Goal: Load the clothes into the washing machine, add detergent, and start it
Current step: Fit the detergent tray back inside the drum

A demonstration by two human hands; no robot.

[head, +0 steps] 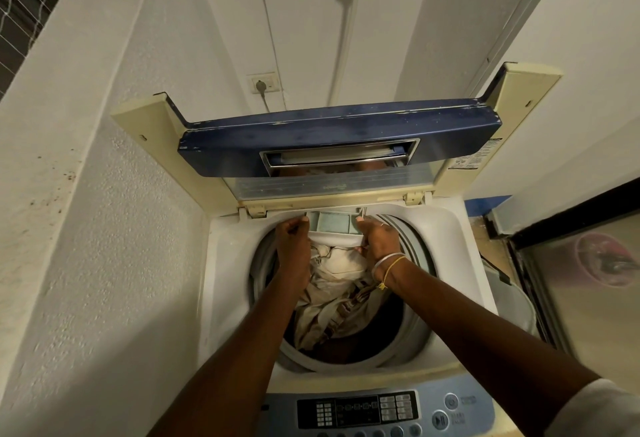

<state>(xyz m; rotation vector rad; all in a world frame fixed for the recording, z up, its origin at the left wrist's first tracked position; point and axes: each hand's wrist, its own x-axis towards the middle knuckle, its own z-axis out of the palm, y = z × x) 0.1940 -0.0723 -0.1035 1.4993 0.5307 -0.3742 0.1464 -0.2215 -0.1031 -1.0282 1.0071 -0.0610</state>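
A top-loading washing machine [221,280] stands below me with its blue-edged lid [339,145] folded up against the wall. Beige and dark clothes [339,287] fill the drum. At the drum's far rim sits the white detergent drawer [334,228], pulled out a little over the clothes. My left hand [292,246] grips the drawer's left end and my right hand [379,239] grips its right end, thumbs on top. Two bangles circle my right wrist.
The control panel [377,412] with buttons runs along the near edge. White walls close in on the left and behind, with a socket and plug [263,84] on the back wall. A bucket [512,301] and a dark-framed glass door [588,263] stand at the right.
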